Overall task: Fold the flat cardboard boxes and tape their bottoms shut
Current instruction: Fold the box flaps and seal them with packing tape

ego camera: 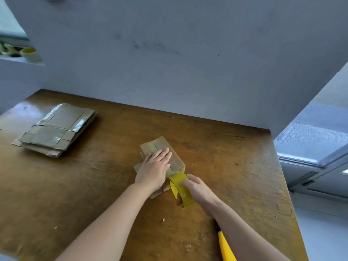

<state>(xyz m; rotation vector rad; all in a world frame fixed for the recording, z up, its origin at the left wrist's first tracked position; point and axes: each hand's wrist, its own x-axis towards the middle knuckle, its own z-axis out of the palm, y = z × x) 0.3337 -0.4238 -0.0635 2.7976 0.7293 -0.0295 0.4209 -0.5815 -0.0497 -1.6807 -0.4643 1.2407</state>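
A small folded cardboard box (160, 146) stands on the wooden table (94, 185) near the middle, its closed flaps facing up with a seam along them. My left hand (154, 167) lies flat on those flaps, fingers together, pressing down. My right hand (197, 189) grips a yellow roll of tape (181, 190) at the box's near end, the roll touching the box edge. A stack of flat cardboard boxes (54, 129) with shiny tape strips lies at the far left of the table.
A yellow tool (226, 249) lies at the table's near right edge under my right forearm. A grey wall rises behind the table. A tape roll (30, 53) sits on a ledge at upper left. A window (316, 138) is to the right.
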